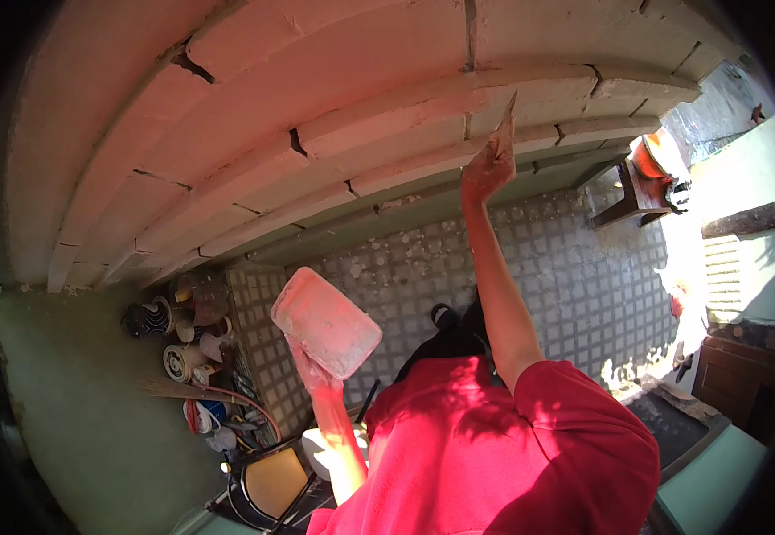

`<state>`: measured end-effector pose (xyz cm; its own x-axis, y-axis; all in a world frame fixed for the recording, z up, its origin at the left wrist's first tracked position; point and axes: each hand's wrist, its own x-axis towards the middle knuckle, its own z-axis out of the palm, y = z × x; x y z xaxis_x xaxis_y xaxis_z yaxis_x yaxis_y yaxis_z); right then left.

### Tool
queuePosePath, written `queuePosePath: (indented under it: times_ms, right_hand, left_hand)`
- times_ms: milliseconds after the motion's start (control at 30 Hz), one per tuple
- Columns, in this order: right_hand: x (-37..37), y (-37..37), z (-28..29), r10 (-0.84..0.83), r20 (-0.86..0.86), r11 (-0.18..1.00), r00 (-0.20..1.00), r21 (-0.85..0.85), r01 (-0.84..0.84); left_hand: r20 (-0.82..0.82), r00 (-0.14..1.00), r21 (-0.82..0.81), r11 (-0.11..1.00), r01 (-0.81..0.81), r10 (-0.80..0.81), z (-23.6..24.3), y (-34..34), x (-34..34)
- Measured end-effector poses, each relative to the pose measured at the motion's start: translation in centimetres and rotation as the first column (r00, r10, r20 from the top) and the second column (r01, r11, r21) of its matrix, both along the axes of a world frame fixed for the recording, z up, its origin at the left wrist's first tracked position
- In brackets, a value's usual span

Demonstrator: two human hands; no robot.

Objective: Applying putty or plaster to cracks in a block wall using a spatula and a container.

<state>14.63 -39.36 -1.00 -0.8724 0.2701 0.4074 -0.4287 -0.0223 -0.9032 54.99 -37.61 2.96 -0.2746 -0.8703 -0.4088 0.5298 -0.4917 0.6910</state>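
Note:
My left hand (313, 367) grips a shallow rectangular plastic tub (327, 323) from below, with whitish paste smeared inside it and on my fingers. My right arm reaches up and forward, its hand (489, 175) closed around a putty knife (506, 127). The knife's thin blade appears nearly edge-on and points up toward the wall (387, 53). Whether the blade touches the wall I cannot tell. Long ledges cross the pale wall, which has dark gaps (297, 143) at several joints.
Buckets (184, 364) and a broom (182, 389) crowd the left side. A chair with a yellow seat (275, 479) stands at lower left. The tiled floor (574, 267) is spattered white. At right, a small wooden table (639, 192) holds an orange container (647, 159).

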Motion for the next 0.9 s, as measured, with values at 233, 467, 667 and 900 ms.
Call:
queuePosePath:
  times_ms: [233,467,667,900]
  right_hand:
    - [1.3,-4.4,-2.3,0.229,0.032,0.973,0.973,-0.023,-0.228]
    - [7.4,-4.1,-0.2,0.425,-0.101,0.904,0.899,-0.008,-0.428]
    - [-0.8,0.8,1.5,0.168,0.061,0.986,0.984,-0.021,-0.167]
    - [3.8,-5.1,-1.9,0.397,-0.204,0.917,0.895,0.071,-0.391]
  left_hand:
    - [-0.021,1.0,0.011,1.0,0.0,0.0,-0.7,1.9,-0.9]
    - [0.018,0.999,0.006,0.999,-0.031,0.031,0.4,2.9,-2.9]
    - [-0.052,0.998,0.024,0.999,-0.025,0.026,0.9,4.3,-5.0]
    - [-0.062,0.998,0.001,1.0,0.0,0.001,-0.6,6.8,-6.9]
